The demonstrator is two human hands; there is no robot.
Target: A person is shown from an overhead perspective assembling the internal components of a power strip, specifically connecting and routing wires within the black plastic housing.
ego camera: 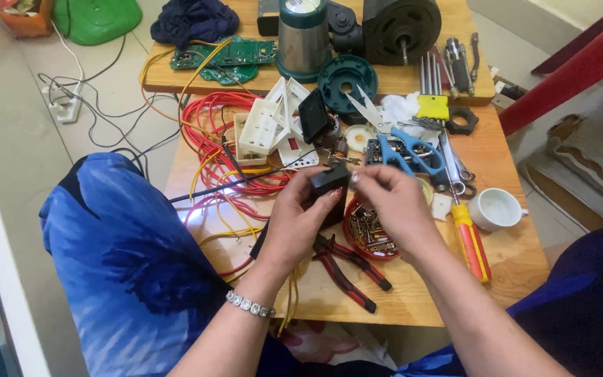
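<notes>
Both hands (347, 209) hide most of the small black part (329, 183).

1. Blue-handled scissors (405, 150) lie beside a white cup (495, 209) on the wooden worktop (518, 265).
2. Red and yellow wires (212, 119) coil near a green circuit board (226, 57).
3. Red-handled pliers (347, 269) rest at the worktop's front.

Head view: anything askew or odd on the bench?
Cluttered: red and yellow wires sprawl loose, some trailing off the table's front edge. White plastic housings lie tilted in a heap. Both hands hold a small black block.
</notes>
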